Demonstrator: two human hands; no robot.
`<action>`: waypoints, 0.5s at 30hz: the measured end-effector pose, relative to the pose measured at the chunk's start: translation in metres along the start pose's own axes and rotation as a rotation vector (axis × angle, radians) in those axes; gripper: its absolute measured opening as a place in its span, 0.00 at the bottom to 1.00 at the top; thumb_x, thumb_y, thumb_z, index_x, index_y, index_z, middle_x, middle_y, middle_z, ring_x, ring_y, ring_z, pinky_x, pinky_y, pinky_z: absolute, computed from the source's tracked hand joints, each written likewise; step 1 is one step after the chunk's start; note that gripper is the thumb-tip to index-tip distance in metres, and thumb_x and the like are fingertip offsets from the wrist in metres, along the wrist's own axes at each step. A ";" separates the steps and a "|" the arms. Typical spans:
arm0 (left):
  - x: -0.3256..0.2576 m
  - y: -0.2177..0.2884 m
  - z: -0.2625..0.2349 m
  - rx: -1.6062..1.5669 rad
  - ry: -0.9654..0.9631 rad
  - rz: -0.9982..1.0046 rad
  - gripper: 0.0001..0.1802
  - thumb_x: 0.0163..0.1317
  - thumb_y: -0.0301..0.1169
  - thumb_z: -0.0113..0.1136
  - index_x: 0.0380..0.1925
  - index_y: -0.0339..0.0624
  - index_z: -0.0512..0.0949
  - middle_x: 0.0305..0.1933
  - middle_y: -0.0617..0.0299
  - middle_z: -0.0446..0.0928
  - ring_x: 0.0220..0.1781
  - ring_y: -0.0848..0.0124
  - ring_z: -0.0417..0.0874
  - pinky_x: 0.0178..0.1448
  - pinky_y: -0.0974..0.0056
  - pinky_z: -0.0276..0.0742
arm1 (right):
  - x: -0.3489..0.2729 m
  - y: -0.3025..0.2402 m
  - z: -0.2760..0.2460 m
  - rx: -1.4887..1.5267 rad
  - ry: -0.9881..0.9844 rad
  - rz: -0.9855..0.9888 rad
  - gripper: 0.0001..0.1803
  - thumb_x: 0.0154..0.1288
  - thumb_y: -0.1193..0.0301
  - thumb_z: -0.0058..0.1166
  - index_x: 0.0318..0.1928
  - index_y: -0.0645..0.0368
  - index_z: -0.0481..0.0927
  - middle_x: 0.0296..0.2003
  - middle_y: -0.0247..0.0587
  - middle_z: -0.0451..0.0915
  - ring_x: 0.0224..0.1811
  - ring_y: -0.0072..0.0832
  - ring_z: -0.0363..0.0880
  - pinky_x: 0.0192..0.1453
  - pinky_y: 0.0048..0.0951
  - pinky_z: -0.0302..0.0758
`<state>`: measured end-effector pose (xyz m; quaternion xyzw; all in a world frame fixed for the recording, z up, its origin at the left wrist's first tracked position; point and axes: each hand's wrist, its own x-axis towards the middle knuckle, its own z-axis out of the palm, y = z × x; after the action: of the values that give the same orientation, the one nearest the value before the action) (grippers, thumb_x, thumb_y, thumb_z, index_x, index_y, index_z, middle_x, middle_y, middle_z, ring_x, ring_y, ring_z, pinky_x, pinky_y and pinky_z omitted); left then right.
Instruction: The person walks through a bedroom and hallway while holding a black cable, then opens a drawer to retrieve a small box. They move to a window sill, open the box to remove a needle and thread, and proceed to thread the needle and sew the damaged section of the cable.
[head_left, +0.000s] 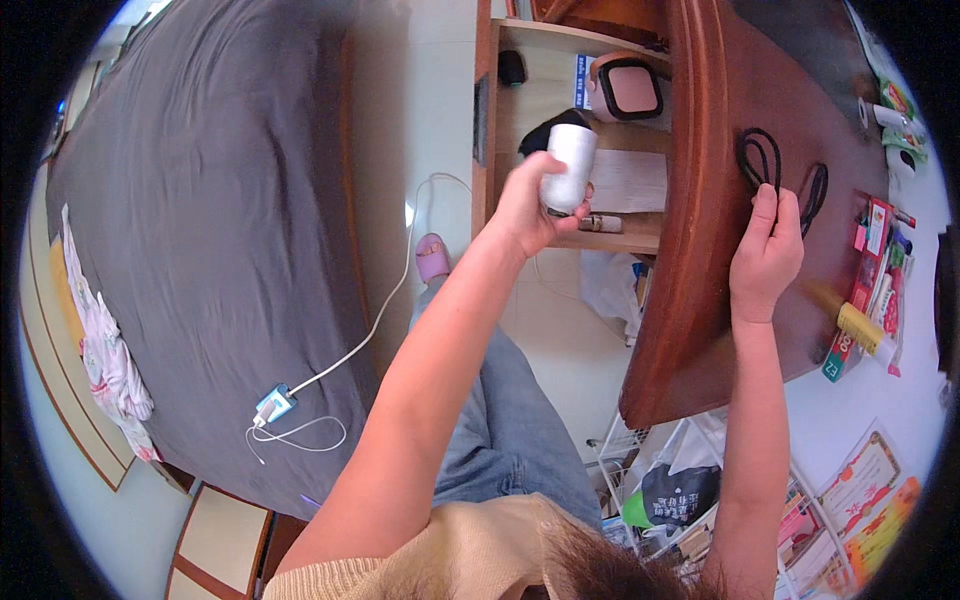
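Fingers of the left hand (527, 205) are wrapped around a white cylinder (571, 165); those of the right hand (768, 255) pinch a black cord (742, 152). Largest is the grey-covered bed (220, 250), then the brown worktop (790, 100), over which the right hand is held. Next comes the pulled-out drawer (484, 200), with a pink-faced device (632, 90) and paper (630, 180) inside and the cylinder above. Its rounded, smooth-looking body could slip if that grip loosened, striking those contents or, past the rim, the floor (435, 120). Thinnest, the cord could tangle with the dark loop (818, 190) beside the hand; whether they join, I cannot tell.
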<state>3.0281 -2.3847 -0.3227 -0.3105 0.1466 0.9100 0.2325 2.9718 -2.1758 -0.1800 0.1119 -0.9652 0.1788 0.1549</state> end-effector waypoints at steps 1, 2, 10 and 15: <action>-0.003 0.000 -0.005 -0.139 -0.180 -0.011 0.31 0.52 0.47 0.49 0.48 0.30 0.68 0.31 0.53 0.72 0.20 0.71 0.69 0.15 0.73 0.59 | -0.001 0.000 0.000 -0.001 0.008 0.005 0.14 0.74 0.62 0.44 0.35 0.60 0.73 0.26 0.47 0.73 0.27 0.43 0.73 0.32 0.36 0.69; -0.004 -0.002 -0.010 -0.202 -0.229 -0.028 0.31 0.52 0.47 0.49 0.48 0.30 0.69 0.30 0.54 0.72 0.19 0.72 0.67 0.14 0.73 0.58 | -0.001 -0.001 0.001 -0.012 0.014 -0.005 0.14 0.74 0.62 0.44 0.35 0.60 0.73 0.26 0.48 0.74 0.27 0.44 0.73 0.32 0.36 0.69; -0.005 -0.009 -0.021 -0.433 -0.307 -0.065 0.30 0.51 0.47 0.50 0.44 0.30 0.69 0.28 0.55 0.71 0.17 0.74 0.65 0.14 0.73 0.57 | 0.000 -0.004 -0.001 -0.041 0.016 -0.026 0.15 0.74 0.62 0.44 0.34 0.60 0.73 0.26 0.50 0.74 0.27 0.46 0.73 0.31 0.38 0.68; -0.005 -0.010 0.000 -0.133 0.268 0.110 0.27 0.50 0.42 0.52 0.45 0.34 0.67 0.32 0.52 0.75 0.24 0.71 0.73 0.18 0.71 0.64 | 0.000 -0.004 0.000 -0.004 -0.007 0.003 0.16 0.74 0.62 0.44 0.33 0.60 0.72 0.25 0.49 0.73 0.26 0.43 0.73 0.31 0.37 0.68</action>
<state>3.0369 -2.3781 -0.3203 -0.4353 0.1326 0.8794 0.1397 2.9731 -2.1791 -0.1789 0.1108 -0.9662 0.1765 0.1517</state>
